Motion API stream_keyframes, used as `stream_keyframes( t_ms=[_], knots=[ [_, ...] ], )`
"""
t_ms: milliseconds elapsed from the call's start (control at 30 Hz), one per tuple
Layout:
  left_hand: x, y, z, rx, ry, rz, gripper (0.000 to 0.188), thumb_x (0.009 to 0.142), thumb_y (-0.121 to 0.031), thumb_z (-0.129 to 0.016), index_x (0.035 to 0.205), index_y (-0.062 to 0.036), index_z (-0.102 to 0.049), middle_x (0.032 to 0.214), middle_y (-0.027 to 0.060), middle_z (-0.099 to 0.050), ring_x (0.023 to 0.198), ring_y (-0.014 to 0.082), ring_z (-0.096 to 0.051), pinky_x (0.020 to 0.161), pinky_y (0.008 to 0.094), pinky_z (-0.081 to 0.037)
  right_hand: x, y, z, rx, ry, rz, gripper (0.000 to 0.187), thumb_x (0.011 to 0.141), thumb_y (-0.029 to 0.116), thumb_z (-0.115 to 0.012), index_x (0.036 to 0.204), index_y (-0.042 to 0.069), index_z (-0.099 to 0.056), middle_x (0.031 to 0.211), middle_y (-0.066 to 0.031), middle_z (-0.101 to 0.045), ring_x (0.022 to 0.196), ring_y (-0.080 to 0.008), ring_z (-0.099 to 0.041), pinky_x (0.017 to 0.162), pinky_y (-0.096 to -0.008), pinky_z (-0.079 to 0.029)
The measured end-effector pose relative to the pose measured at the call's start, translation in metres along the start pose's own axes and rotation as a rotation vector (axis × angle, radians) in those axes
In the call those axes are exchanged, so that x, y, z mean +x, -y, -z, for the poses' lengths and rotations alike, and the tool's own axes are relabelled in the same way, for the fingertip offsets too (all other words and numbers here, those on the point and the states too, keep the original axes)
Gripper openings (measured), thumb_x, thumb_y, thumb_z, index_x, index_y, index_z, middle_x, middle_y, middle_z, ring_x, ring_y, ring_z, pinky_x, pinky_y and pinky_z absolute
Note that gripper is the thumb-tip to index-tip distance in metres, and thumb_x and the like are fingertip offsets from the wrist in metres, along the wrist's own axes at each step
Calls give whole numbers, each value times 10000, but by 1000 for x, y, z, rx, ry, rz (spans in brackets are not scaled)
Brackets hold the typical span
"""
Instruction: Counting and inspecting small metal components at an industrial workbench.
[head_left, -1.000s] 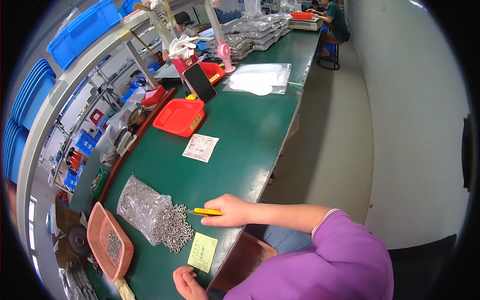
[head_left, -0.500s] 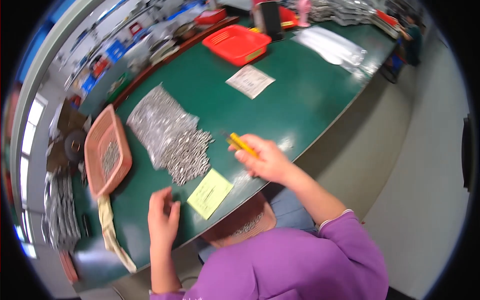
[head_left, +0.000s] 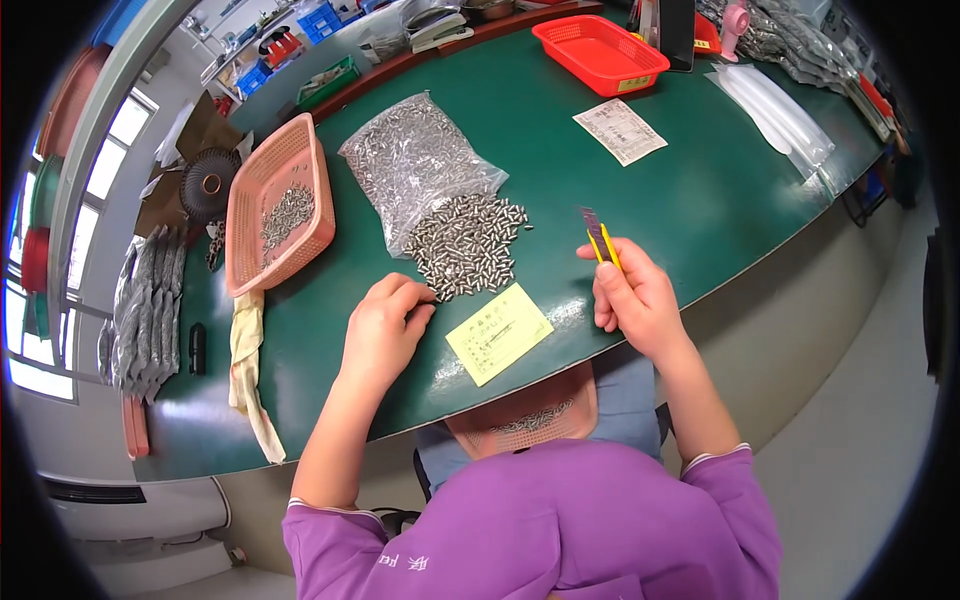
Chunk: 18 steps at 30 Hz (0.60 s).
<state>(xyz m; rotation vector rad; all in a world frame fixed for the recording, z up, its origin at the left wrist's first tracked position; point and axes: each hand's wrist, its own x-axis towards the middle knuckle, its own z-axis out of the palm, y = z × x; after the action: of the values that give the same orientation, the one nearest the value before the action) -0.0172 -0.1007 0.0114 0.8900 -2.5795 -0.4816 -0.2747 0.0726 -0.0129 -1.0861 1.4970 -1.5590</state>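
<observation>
We seemingly handle pins [head_left: 468, 245]: left hand [head_left: 385, 325] at their left, fingers curled, grasp unclear; right hand [head_left: 642, 297], right of them, grips cutter [head_left: 602, 247]; blade [head_left: 591, 218] retraction advisable next

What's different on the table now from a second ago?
The left hand moved forward to the edge of the metal pile. The right hand drew the yellow knife rightward, away from the pile, still gripping it. The plastic bag, yellow note and pink basket on the table stayed put.
</observation>
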Motion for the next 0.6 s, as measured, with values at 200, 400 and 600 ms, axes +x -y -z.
stream_keyframes(
  t_ms=[200,400,600],
  knots=[
    [5,2,-1,93,-10,-140,129,809,-35,-730,925,-50,-676,900,90,-634,853,291,-646,735,386,-531,-45,13,-15,25,166,-103,348,1069,227,-496,1335,10,-556,687,10,-573,563,-50,-553,540,-228,-473],
    [4,0,2,166,16,-231,124,787,-45,-733,846,-38,-624,838,93,-608,799,284,-635,708,394,-524,-70,17,-31,-197,290,-109,403,1010,129,-514,1397,15,-497,838,-162,-676,684,-265,-680,661,-386,-548],
    [-19,-28,10,-119,81,126,120,771,-81,-711,814,-35,-609,798,105,-610,761,302,-637,679,413,-528,-75,18,-40,-356,329,-55,503,961,100,-552,1458,96,-473,870,-216,-692,712,-408,-682,650,-495,-546]
  ],
)
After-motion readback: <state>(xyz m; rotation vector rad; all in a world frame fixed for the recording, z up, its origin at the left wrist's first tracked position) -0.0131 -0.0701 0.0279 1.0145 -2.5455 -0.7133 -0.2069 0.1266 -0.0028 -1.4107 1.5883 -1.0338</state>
